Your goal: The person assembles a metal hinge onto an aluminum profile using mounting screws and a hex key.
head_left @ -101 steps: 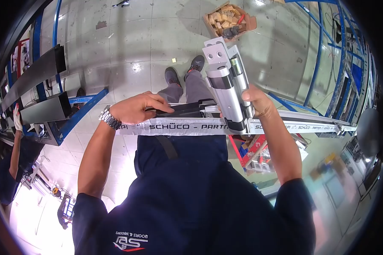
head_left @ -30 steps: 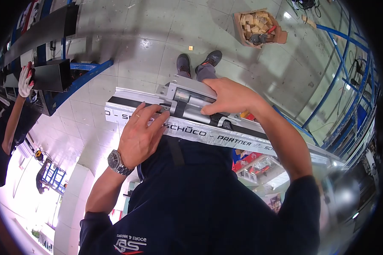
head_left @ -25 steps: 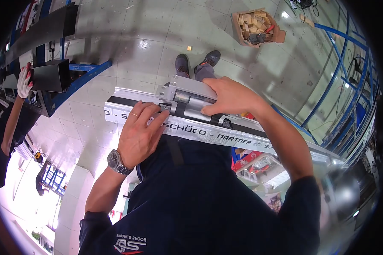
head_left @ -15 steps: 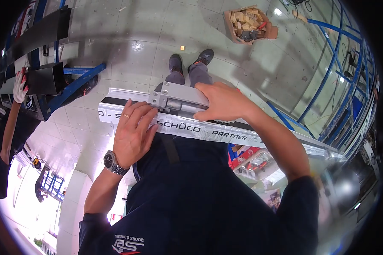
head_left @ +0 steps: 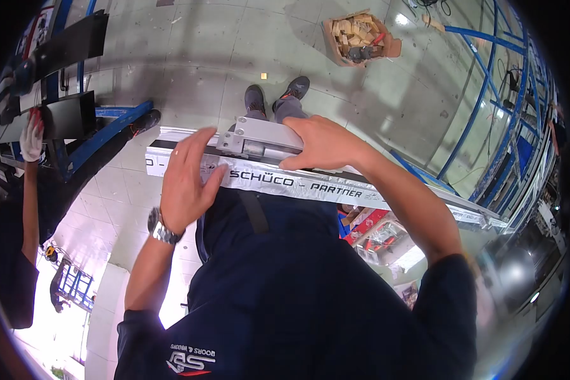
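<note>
A long metal profile with white film printed "SCHÜCO - PARTNER" [head_left: 326, 189] lies crosswise in front of my body. On its dark channel sits a grey metal block [head_left: 267, 132] with a cylindrical part and screws on its left end plate. My right hand [head_left: 328, 144] grips the block's right end, thumb on the near side and fingers over the top. Over the left end of the profile is my left hand [head_left: 189, 180], its thumb apart from the extended fingers, near the block's left end; its fingertips are slightly blurred. A metal watch is on my left wrist.
A cardboard box of small wooden pieces [head_left: 361, 39] stands on the floor ahead. Blue metal racks [head_left: 487, 76] are at the right. At the left, a co-worker's gloved hand [head_left: 31, 136] is by dark panels [head_left: 69, 117]. A red-edged tray [head_left: 383, 237] is beneath the profile.
My left hand has shifted left, away from the block's end, and its fingers have lifted and straightened. My right hand stays on the block. The view has shifted slightly, and the co-worker has moved.
</note>
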`<state>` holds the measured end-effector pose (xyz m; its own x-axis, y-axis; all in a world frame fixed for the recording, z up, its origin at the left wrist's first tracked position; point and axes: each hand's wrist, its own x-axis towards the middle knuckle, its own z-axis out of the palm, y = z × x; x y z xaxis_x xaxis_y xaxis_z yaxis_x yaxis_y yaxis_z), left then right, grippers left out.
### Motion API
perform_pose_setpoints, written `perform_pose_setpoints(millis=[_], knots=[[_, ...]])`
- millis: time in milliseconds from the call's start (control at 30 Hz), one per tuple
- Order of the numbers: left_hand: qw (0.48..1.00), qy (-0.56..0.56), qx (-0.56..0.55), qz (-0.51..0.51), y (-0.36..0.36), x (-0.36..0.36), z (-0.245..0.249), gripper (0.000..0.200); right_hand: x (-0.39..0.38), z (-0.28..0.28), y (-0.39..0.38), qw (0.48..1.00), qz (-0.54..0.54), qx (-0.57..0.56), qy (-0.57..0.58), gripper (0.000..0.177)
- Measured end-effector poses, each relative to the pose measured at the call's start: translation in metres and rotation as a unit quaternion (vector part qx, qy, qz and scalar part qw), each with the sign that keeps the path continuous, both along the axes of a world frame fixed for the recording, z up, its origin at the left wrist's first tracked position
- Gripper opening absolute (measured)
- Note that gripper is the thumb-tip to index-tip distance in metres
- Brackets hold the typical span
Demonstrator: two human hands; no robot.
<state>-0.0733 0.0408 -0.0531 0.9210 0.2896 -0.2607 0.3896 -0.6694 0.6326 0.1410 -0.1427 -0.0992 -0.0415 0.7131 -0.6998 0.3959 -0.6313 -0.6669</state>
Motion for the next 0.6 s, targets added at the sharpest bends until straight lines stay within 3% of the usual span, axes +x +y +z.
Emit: perform_pose_setpoints(millis=[133, 233, 400, 600], knots=[[0.970, 0.075, -0.222, -0.063, 0.034, 0.026, -0.021, 0.054, -0.001, 0.010, 0.006, 1.000, -0.001, -0.006, -0.005, 0.058], [0.939, 0.104, -0.301, -0.128, 0.050, 0.043, -0.038, 0.047, 0.000, 0.007, 0.007, 1.000, 0.011, -0.003, 0.000, 0.060], [0.905, 0.151, -0.382, -0.114, 0.057, 0.048, -0.051, 0.049, 0.006, -0.005, 0.008, 0.997, -0.005, -0.019, 0.069, 0.062], [0.933, 0.134, -0.298, -0.153, 0.052, 0.046, -0.054, 0.051, 0.005, 0.003, 0.006, 0.998, -0.012, -0.025, 0.059, 0.063]])
